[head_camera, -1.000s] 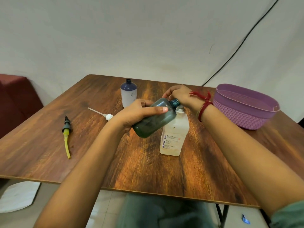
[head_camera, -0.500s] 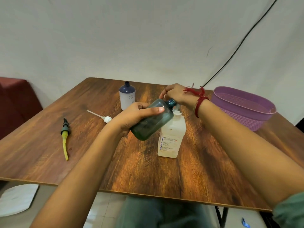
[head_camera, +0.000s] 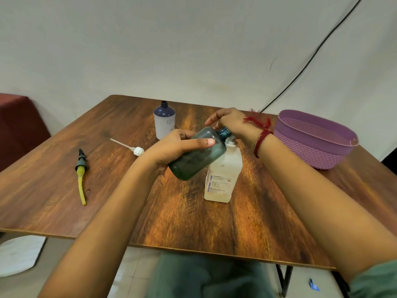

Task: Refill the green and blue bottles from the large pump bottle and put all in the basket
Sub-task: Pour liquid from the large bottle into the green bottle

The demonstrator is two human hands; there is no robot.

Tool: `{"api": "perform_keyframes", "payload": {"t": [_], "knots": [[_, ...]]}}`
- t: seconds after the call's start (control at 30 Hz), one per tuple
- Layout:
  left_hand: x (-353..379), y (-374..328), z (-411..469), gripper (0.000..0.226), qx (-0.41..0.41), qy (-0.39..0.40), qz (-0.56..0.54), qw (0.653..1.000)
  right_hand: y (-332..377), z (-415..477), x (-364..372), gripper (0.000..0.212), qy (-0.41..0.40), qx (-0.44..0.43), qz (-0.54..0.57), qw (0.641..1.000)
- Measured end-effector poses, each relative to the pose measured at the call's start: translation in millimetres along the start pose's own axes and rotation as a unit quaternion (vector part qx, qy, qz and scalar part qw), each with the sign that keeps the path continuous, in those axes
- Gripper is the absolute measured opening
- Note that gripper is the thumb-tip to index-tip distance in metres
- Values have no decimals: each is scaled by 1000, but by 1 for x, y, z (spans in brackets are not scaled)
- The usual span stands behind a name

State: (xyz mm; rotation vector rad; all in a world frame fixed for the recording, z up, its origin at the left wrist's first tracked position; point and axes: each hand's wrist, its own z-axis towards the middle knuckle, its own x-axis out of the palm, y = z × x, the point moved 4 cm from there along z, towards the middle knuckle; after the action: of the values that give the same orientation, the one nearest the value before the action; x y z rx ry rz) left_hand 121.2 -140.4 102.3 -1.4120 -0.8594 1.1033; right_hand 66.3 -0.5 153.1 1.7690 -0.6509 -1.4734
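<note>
My left hand (head_camera: 176,150) grips the green bottle (head_camera: 198,157), tilted with its open neck up against the pump of the large pump bottle (head_camera: 223,179). That large translucent bottle stands upright at the table's middle. My right hand (head_camera: 231,122) rests on top of its pump head, which is mostly hidden beneath the hand. The blue bottle (head_camera: 164,120), white below and dark blue above, stands uncapped farther back. A purple basket (head_camera: 315,140) sits at the right.
A white pump cap with its tube (head_camera: 131,147) lies left of the blue bottle. A dark cap with a yellow tube (head_camera: 81,175) lies near the left side of the wooden table (head_camera: 193,222). A black cable hangs on the wall behind.
The hands and the green bottle keep the same hold at the pump; the view has shifted slightly, and the right hand sits a little lower on the pump head.
</note>
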Motion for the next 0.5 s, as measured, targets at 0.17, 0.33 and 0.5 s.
{"api": "perform_keyframes", "payload": {"t": [0.17, 0.33, 0.5], "knots": [[-1, -6, 1, 75, -2, 8, 9, 1000, 2, 2, -2, 32, 4, 3, -1, 1000], [-2, -3, 1, 69, -3, 18, -2, 1000, 1, 3, 2, 34, 15, 11, -2, 1000], [-2, -3, 3, 62, -8, 34, -6, 999, 4, 4, 0, 27, 4, 3, -32, 999]]}}
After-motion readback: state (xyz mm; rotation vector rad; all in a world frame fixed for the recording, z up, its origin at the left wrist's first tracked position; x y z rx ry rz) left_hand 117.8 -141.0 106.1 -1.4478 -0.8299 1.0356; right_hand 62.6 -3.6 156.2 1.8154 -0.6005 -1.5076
